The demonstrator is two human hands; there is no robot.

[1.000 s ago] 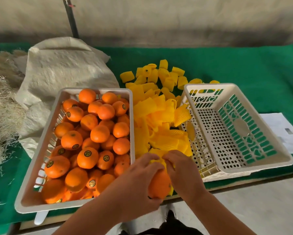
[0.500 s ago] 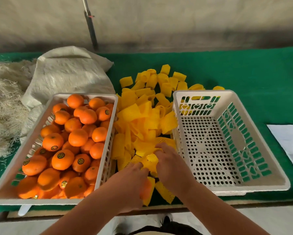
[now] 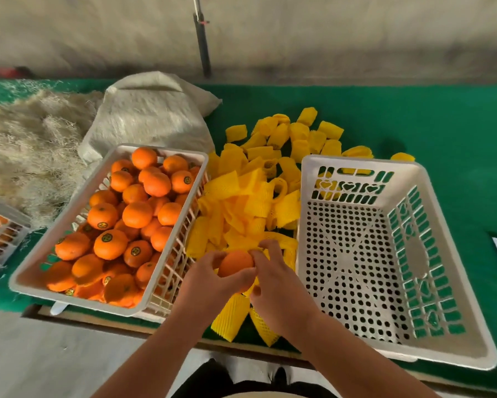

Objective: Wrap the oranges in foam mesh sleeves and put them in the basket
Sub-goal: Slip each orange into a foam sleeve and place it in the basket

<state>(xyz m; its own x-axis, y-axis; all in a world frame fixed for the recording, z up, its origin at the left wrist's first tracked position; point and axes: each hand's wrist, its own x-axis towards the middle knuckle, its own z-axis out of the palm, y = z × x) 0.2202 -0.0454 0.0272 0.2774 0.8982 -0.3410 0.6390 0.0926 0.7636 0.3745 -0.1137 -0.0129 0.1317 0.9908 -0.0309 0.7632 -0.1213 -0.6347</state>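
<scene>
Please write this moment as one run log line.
step: sleeving | left hand: holds round orange fruit | right hand: pinches yellow foam mesh sleeve | white perforated plastic basket: empty

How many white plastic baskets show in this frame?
3: one full of oranges left of the hands, one empty basket on the right, and part of a third at the left edge. Others may lie out of view.

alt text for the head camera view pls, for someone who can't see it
Two hands hold one orange over a pile of yellow foam mesh sleeves: the left hand grips it, the right hand touches it. A white basket of oranges sits left, an empty white basket right.
</scene>
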